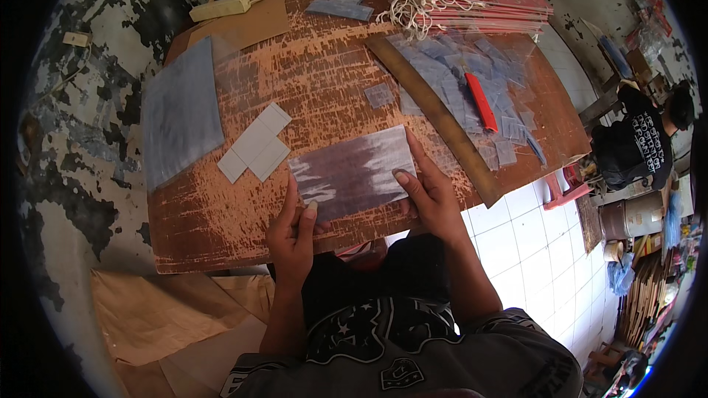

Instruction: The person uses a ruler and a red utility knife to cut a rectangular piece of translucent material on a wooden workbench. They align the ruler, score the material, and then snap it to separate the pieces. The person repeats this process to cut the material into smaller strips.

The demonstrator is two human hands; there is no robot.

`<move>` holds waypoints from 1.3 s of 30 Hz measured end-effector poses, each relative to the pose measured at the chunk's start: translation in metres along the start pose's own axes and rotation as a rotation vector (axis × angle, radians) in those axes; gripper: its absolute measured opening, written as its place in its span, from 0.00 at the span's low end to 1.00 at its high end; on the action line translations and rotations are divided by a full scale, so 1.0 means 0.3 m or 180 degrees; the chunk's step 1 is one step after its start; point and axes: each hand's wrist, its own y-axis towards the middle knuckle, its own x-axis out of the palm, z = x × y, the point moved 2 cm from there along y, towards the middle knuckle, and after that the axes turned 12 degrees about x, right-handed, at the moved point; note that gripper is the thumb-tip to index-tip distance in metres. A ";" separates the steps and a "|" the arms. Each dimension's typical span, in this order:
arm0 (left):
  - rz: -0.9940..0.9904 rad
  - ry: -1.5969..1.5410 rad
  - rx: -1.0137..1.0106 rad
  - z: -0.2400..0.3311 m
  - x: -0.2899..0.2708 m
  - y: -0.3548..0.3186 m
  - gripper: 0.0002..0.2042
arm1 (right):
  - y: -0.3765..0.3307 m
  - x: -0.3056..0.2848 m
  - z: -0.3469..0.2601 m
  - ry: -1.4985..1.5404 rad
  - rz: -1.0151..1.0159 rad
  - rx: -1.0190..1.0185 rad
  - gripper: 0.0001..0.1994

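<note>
Between my two hands is a rectangular sheet (pixel 346 173), purplish grey in the middle with whitish streaks toward both ends. I cannot tell what it is made of. My left hand (pixel 293 232) grips its lower left corner, thumb on top. At its right end my right hand (pixel 431 190) holds the edge, thumb on the face and fingers behind. The sheet is held over the table's near edge. Just left of it lies a pale cross-shaped template (pixel 257 144) with ruled lines. A small clear plastic square (pixel 379 95) lies beyond the sheet.
The worn brown table (pixel 221 239) carries a large grey sheet (pixel 184 110) at left. At right, a long brown strip (pixel 435 118) borders clear plastic pieces (pixel 450 66) and a red cutter (pixel 481 103). Red bags with white cords (pixel 479 11) lie behind. Another person (pixel 634 140) is at far right.
</note>
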 end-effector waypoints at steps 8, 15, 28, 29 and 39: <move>0.0029 -0.0009 0.0051 -0.005 0.002 0.003 0.28 | 0.009 0.002 -0.002 -0.0037 0.0019 -0.0009 0.36; 0.0023 0.0023 0.0012 0.009 0.000 0.001 0.28 | 0.004 -0.001 -0.001 -0.0073 -0.0018 0.0123 0.36; 0.0000 0.0055 -0.0064 0.013 -0.003 -0.002 0.29 | -0.003 0.007 -0.008 -0.0078 0.0009 0.0127 0.36; 0.0013 0.0066 -0.0059 0.014 -0.003 -0.003 0.28 | -0.002 0.008 -0.008 -0.0060 0.0000 0.0078 0.37; 0.0012 0.0068 -0.0058 0.003 -0.002 -0.011 0.29 | -0.004 0.007 -0.003 -0.0135 0.0008 -0.0032 0.36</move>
